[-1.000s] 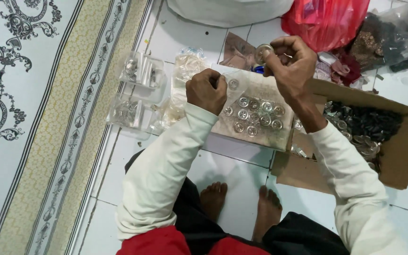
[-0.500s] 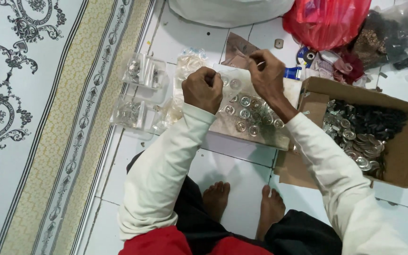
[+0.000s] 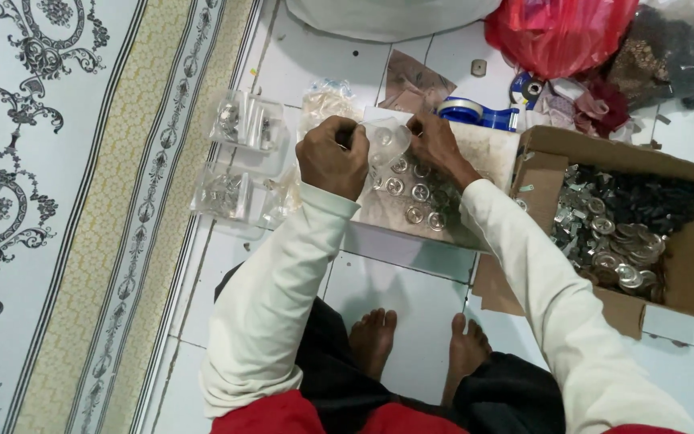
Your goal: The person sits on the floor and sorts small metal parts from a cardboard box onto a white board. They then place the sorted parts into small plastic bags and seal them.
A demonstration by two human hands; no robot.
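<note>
Scene: A person sits on a white tiled floor, bare feet (image 3: 419, 341) forward, both hands raised over a flat board (image 3: 475, 173).
Left hand (image 3: 332, 157): Fingers curled and pressed together on the left edge of a small clear bag (image 3: 385, 138).
Right hand (image 3: 435, 143): Fingers pinching the bag's right edge; the bag hangs between the two hands, just above the board's far side.
Board: Round silver discs (image 3: 411, 193) lie in rows on it, below the hands.
Box (image 3: 632, 217): Open cardboard, right of the board, heaped with silver discs and dark pieces.
Left of the hands: Filled clear packets (image 3: 238, 153) rest on the tiles, beside a patterned mat (image 3: 66, 201).
Far side: A blue tape dispenser (image 3: 479, 112) sits just beyond the board; a red plastic bag (image 3: 560, 32) lies farther off.
</note>
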